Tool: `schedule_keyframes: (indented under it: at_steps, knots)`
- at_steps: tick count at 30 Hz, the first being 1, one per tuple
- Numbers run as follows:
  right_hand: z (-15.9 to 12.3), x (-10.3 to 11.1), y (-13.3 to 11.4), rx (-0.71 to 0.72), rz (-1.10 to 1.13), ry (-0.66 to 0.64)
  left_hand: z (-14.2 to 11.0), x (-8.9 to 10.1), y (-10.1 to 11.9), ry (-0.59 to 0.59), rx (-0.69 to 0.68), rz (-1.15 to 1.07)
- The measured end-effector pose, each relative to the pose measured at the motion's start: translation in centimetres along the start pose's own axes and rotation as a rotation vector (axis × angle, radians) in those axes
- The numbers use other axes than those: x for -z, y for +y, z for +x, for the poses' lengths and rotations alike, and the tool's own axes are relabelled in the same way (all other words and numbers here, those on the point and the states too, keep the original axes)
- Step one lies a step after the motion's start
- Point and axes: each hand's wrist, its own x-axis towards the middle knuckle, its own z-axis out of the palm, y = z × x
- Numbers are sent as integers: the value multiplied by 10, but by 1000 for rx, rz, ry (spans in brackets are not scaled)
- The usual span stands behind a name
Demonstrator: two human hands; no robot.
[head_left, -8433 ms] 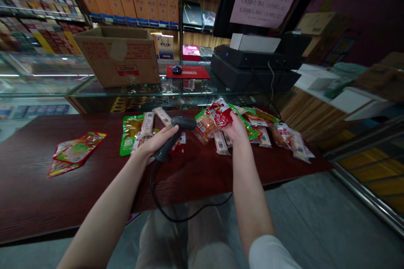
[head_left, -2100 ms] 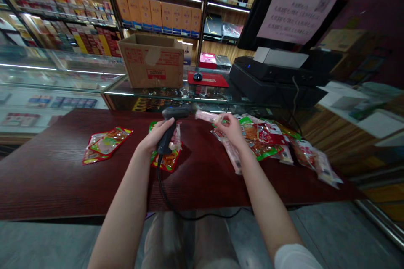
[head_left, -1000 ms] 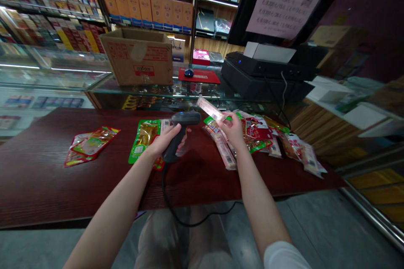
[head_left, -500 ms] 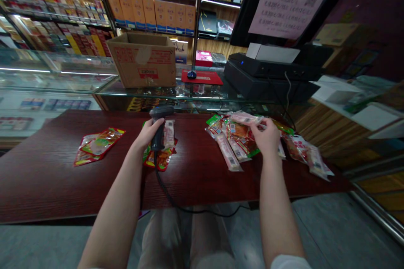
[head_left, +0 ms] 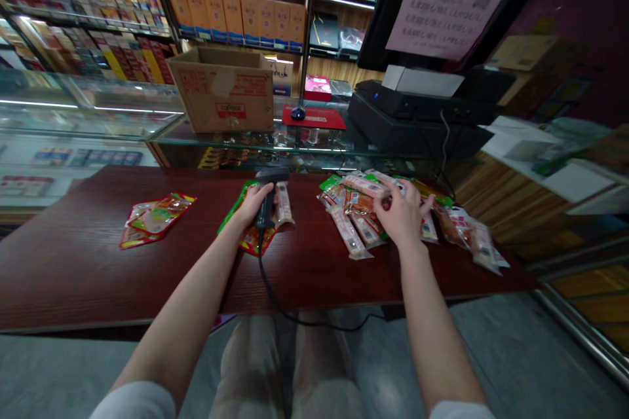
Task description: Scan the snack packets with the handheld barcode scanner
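My left hand (head_left: 251, 207) is wrapped around the handle of a black barcode scanner (head_left: 266, 208), its cable trailing toward me. Beneath the scanner are red-and-green snack packets (head_left: 255, 241), with a pale stick-shaped packet (head_left: 284, 203) just to the right. My right hand (head_left: 403, 213) is over a heap of snack packets (head_left: 360, 203), thumb and fingers curled at the pale stick packets (head_left: 366, 184) on top, little finger sticking out. The fingertips are partly hidden among the wrappers. More pale sticks (head_left: 348, 232) lie at the heap's near side.
Two red-edged packets (head_left: 160, 217) lie at the left of the dark wooden table (head_left: 314, 275). Beyond its far edge, a glass counter holds a cardboard box (head_left: 228, 95), a mouse (head_left: 297, 113) on a red mat and a black till (head_left: 417, 121). More packets (head_left: 479, 242) lie at the right.
My left hand and the scanner have shifted right, beside the pale stick. My right hand has moved slightly left and lower over the heap; the stick it pinched now appears to lie on top.
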Motion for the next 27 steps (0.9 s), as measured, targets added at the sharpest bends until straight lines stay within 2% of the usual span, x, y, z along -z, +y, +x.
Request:
schedule_keyframes:
  at_steps: [3, 5, 7, 10, 14, 17, 21, 23, 27]
  knots:
    - [0, 4, -22, 72, 72, 24, 2, -2, 5, -48, 16, -4]
    - [-4, 1, -47, 127, 188, -34, 3, 1, 12, -42, -8, -26]
    - [-13, -8, -78, 145, 336, -214, 4, 7, 20, -43, -56, -89]
    - [-26, -27, -123, 66, 479, -541, 3, 18, 27, -69, -80, -186]
    - [-28, -47, -159, 28, 408, -720, 2, 29, 21, -65, -23, -225]
    - [-22, -50, -165, -5, 347, -766, 1, 31, 14, -71, 6, -206]
    - [-17, -50, -156, -10, 332, -742, -4, 24, 15, -143, 74, -139]
    - [-15, -48, -145, 5, 327, -659, -8, 18, 19, -195, 90, -165]
    - [-4, -39, -107, 127, 396, -388, -18, 6, 25, -232, 61, -218]
